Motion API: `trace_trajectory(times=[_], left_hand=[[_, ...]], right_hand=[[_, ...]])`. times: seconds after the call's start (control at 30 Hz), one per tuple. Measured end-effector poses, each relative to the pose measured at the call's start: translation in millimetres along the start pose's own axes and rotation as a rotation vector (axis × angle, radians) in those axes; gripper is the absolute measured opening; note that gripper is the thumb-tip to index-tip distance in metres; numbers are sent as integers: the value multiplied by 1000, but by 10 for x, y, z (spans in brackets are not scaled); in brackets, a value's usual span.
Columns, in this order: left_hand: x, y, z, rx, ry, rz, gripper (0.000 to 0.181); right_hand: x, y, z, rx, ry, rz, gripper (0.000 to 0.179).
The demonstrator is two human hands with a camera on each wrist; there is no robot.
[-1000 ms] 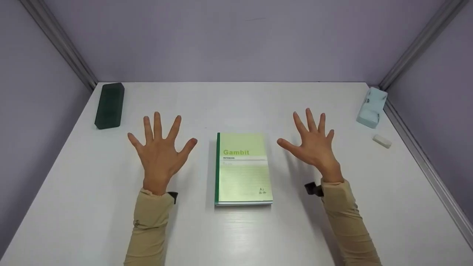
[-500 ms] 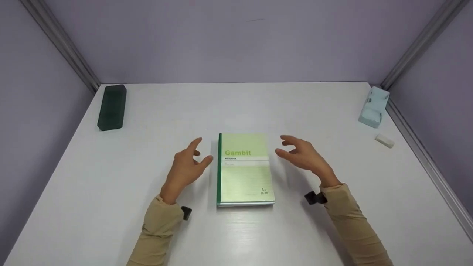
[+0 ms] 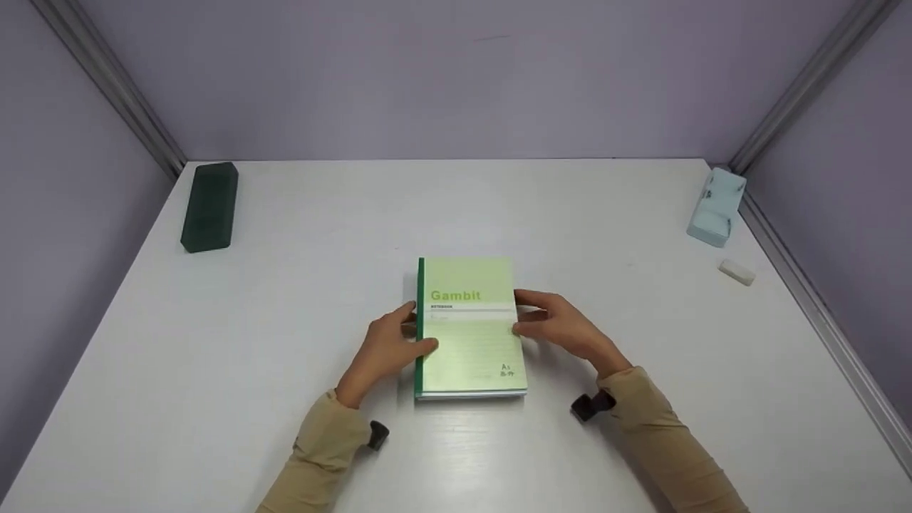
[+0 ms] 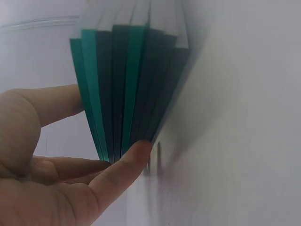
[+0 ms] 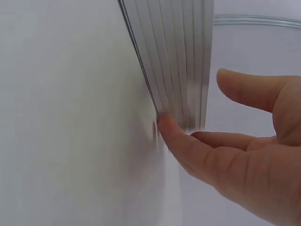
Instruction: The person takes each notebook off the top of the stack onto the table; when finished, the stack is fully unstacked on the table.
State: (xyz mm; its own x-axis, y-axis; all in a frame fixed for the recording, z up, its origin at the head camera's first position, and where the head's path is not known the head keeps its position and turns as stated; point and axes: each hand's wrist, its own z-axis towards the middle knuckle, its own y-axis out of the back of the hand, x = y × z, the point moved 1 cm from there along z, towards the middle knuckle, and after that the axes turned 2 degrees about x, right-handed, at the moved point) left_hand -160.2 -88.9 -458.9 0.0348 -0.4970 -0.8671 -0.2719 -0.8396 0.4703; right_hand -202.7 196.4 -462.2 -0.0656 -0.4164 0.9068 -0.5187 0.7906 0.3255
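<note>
A stack of several notebooks (image 3: 470, 356) lies on the white table, its top cover pale green with "Gambit" printed on it. My left hand (image 3: 388, 349) grips the spine side, thumb over the top cover and fingers low against the spines. In the left wrist view the green and dark spines (image 4: 120, 84) fan slightly. My right hand (image 3: 563, 328) is at the opposite side, its fingers touching the page edges (image 5: 176, 61) near the bottom. The right wrist view shows that thumb (image 5: 249, 89) apart from the stack.
A dark green box (image 3: 209, 206) stands at the back left of the table. At the back right is a light blue case (image 3: 717, 208), with a small white eraser-like block (image 3: 737, 271) in front of it. Purple-grey panels (image 3: 456, 78) border the table.
Both hands have come inward from spread positions beside the stack to its two sides. The left thumb now lies on the cover and the right fingers touch the edge. The notebooks remain in place.
</note>
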Motion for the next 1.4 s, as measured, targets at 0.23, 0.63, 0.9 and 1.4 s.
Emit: trace_trajectory(times=[0.23,0.63,0.9,1.4], left_hand=[[-11,1,-28,38,-29,-36,73],[37,-78,-223,64,-118,-99,75],[41,-113,-332,105,-153,-90,90],[89,-96,-344,114,-180,-90,89]], right_hand=[[1,-44,-10,26,34,53,72],[-8,-184,-192,25,21,106,72],[-59,-218,-266,22,52,134,72],[-51,-218,-295,31,92,101,71]])
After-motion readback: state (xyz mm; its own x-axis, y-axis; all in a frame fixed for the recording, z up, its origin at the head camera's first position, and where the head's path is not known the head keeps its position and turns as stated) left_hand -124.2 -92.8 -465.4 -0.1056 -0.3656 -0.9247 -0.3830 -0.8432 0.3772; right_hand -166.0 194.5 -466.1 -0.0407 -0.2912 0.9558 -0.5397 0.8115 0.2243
